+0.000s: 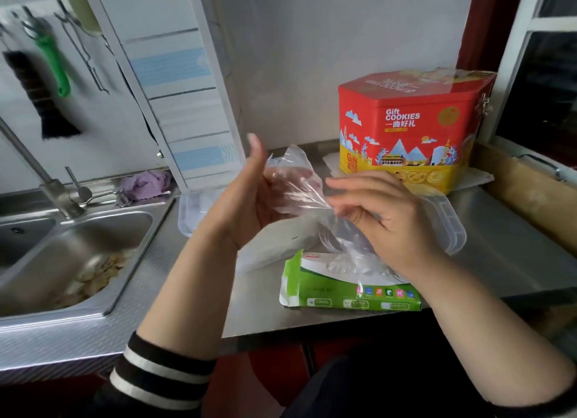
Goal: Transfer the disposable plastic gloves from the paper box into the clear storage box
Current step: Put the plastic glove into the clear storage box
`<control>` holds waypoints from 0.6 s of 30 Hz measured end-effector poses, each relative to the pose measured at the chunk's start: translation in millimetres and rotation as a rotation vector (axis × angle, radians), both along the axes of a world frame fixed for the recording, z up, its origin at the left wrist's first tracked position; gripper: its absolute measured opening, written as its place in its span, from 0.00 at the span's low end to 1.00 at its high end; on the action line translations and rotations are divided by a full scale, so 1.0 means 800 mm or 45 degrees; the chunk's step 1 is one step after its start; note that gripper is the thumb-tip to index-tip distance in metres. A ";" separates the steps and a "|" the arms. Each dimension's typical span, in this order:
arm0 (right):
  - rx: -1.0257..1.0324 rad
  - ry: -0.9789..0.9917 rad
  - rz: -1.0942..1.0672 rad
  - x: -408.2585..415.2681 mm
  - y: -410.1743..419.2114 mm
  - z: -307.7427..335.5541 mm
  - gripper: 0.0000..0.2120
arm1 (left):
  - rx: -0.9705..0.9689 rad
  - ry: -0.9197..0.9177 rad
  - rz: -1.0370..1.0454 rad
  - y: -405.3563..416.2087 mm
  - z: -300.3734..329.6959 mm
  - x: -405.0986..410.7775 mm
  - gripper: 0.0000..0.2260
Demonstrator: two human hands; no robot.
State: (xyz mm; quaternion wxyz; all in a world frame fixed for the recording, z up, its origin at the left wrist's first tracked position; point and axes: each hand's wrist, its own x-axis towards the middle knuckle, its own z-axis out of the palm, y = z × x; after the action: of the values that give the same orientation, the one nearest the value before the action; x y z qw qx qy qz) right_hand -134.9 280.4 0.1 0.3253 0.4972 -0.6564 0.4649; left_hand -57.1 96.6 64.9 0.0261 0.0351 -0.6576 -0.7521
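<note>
Green-and-white paper box (349, 289), red-and-yellow cookie tin (412, 127) — sleeve (162, 377) striped black and white.

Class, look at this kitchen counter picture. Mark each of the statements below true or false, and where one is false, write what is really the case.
1. Both hands hold a clear plastic glove above the counter. True: the left hand grips it and the right hand pinches its edge.
2. The green paper box stands upright against the wall. False: it lies flat near the counter's front edge.
3. A red and yellow cookie tin stands behind the hands. True.
4. The sink is to the person's right. False: it is on the left.
5. The clear storage box sits inside the sink. False: it lies on the counter, behind the hands.
</note>
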 end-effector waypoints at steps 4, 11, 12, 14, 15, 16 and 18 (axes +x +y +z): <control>0.093 0.307 -0.247 -0.018 -0.031 0.016 0.16 | -0.499 0.190 0.327 -0.024 0.007 -0.012 0.04; 0.455 0.298 -0.464 0.002 -0.119 0.040 0.25 | -0.822 0.370 0.952 -0.090 -0.004 -0.023 0.12; 0.634 0.224 -0.431 0.009 -0.130 0.043 0.28 | -0.921 0.349 1.000 -0.100 -0.013 -0.022 0.18; 1.020 0.034 -0.397 0.009 -0.146 0.050 0.31 | -1.149 0.311 1.040 -0.114 -0.031 -0.020 0.28; 1.153 -0.029 -0.382 0.005 -0.154 0.052 0.31 | -1.262 0.272 1.050 -0.119 -0.038 -0.018 0.30; 1.249 -0.091 -0.369 0.001 -0.160 0.054 0.31 | -1.374 0.212 1.058 -0.120 -0.043 -0.018 0.28; 1.402 -0.238 -0.325 -0.007 -0.172 0.059 0.33 | -1.589 0.076 1.049 -0.121 -0.048 -0.019 0.20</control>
State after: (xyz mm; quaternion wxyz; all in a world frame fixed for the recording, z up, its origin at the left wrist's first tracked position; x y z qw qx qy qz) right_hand -140.6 142.9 47.0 0.0123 0.4670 -0.8826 0.0534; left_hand -72.5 0.2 26.2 0.3386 0.2370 -0.8947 -0.1692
